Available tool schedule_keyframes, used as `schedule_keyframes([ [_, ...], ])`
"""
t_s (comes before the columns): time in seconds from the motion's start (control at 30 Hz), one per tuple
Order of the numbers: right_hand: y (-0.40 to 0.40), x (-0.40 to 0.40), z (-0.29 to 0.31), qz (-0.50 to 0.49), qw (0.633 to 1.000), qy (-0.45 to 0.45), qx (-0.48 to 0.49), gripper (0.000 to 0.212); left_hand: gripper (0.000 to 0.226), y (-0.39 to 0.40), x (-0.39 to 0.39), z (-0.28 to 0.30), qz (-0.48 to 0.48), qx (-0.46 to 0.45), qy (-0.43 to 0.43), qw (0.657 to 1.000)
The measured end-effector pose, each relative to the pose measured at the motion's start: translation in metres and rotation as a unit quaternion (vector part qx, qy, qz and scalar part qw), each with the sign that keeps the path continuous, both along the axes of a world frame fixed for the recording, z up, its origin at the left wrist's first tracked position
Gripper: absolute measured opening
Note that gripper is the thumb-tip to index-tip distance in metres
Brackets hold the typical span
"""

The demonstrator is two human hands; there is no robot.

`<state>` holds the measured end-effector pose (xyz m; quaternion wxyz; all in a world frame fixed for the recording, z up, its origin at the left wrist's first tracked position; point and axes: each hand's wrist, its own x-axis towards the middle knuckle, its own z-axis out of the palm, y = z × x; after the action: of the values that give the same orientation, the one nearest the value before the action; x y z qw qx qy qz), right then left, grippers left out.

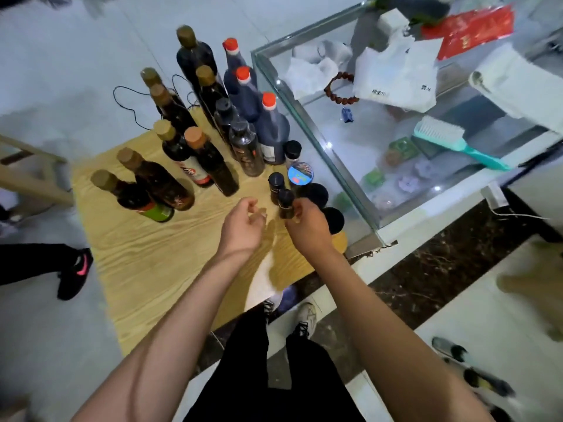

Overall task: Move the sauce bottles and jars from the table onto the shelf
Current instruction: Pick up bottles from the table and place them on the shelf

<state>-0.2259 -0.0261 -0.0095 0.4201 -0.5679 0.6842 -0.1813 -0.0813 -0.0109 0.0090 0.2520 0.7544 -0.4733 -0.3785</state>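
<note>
Gripping a small dark jar (pixel 286 205) by its body, the right hand (pixel 307 222) is seen at the pick-up step, its grip closed round the glass just above the wooden table (pixel 146 257). The left hand (pixel 245 222) hangs just beside it, fingers loosely curled, nothing held. More jars are clustered right behind the grip, tall bottles (pixel 170 147) beyond and leftward. A clean lift past those neighbours is judged to be needed next; no shelf can be made out for certain.
</note>
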Motion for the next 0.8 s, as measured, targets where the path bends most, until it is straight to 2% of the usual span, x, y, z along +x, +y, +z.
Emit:
schedule_keyframes([
  [0.1,-0.016,0.009,-0.011,-0.059,0.998,-0.019,0.004,0.041,0.046,-0.03,-0.003,-0.023,0.022,0.011,0.012,1.0],
  [0.2,-0.029,0.014,-0.017,-0.071,0.997,-0.032,-0.022,0.054,0.059,-0.05,-0.008,-0.044,-0.024,-0.001,0.024,0.999],
  [0.33,-0.035,0.017,-0.022,-0.038,0.997,-0.046,-0.047,0.037,0.049,-0.067,-0.011,-0.061,-0.037,-0.018,0.11,0.993],
  [0.43,-0.033,0.016,-0.028,-0.047,0.997,-0.046,-0.042,0.039,0.04,-0.076,-0.008,-0.068,-0.029,-0.008,0.099,0.995],
  [0.57,-0.03,0.011,-0.035,-0.081,0.995,-0.048,-0.029,0.042,0.046,-0.089,-0.009,-0.071,-0.032,-0.014,0.077,0.996],
  [0.67,-0.028,0.01,-0.039,-0.122,0.99,-0.061,-0.019,0.041,0.044,-0.093,-0.009,-0.073,0.0,-0.009,0.117,0.993],
  [0.8,-0.026,0.014,-0.04,-0.108,0.991,-0.072,-0.02,0.04,0.046,-0.092,-0.001,-0.073,0.039,-0.021,0.174,0.984],
])
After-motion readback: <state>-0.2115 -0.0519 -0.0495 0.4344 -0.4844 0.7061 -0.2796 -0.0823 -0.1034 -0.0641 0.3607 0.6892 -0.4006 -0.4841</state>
